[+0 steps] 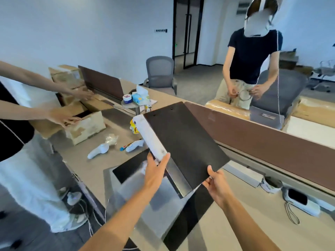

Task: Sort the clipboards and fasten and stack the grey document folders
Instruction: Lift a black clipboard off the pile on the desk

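Note:
A black clipboard (pixel 183 142) is held tilted above the desk, its back facing me, with two rivets near its far edge. My right hand (pixel 216 183) grips its near right corner. My left hand (pixel 156 169) grips its left side, together with a white sheet or folder edge (pixel 150 134) that runs along that side. Underneath, on the desk, lie grey document folders (pixel 137 198) and another black board (pixel 126 169), partly hidden by my arms.
A brown divider panel (pixel 262 136) runs along the desk's right side. An open cardboard box (pixel 85 125), white wrapped items (pixel 99 151) and a yellow pack (pixel 134 126) lie to the left. One person reaches into the box at left; another stands behind the divider.

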Available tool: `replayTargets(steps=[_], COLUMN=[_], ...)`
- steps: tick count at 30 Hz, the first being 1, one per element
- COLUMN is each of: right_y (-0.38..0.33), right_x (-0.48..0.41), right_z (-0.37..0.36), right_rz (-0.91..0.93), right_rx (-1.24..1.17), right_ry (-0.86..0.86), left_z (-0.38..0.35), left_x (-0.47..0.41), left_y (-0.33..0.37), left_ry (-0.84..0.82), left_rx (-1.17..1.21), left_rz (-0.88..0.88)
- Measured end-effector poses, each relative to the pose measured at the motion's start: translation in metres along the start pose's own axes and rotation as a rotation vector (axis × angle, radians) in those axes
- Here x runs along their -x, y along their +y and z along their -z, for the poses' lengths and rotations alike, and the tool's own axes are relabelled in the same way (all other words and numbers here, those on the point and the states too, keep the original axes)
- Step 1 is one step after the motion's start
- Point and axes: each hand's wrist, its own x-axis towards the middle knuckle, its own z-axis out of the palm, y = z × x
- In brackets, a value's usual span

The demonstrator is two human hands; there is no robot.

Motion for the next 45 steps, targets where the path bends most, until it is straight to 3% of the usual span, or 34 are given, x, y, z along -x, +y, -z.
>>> replayTargets(steps=[5,11,17,21,25,30,36,40,45], right_y=[-0.030,-0.044,-0.038,-0.046,-0.033,-0.003,0.024,0.036,0.043], right_x=[0.026,0.040,0.060,0.064,0.067,0.105,0.140,0.158,0.174], right_z=[0.024,0.096,0.146,0.160,0.178,0.208,0.276,0.325,0.378], right_rz=[0.075,-0.198,-0.237,-0.119,-0.096,-0.126,-0.207,-0.260,-0.444], right_rx=[0.292,0.398,0.580,0.451,0.358,0.223,0.262,0.350,0.805], right_ry=[0.087,0.129,0.376,0.420,0.597,0.829,1.083,1.123,1.020], left_z=[-0.039,-0.086,-0.121,-0.152,-0.181,-0.235,-0.293,-0.321,-0.331], left_x=[0.003,0.001,-0.015,-0.026,-0.025,0.005,0.058,0.065,0.112], left_y=[0.021,0.018,0.005,0.000,-0.022,-0.058,-0.103,-0.176,-0.159], left_ry=[0.072,-0.114,-0.339,-0.518,-0.724,-1.002,-1.053,-1.099,-1.071], left_rx=[0.224,0.127,0.045,0.031,-0.123,-0.468,-0.756,-0.869,-0.857], left_rz=[0.147,0.142,0.130,0.123,0.116,-0.021,-0.022,0.029,0.071])
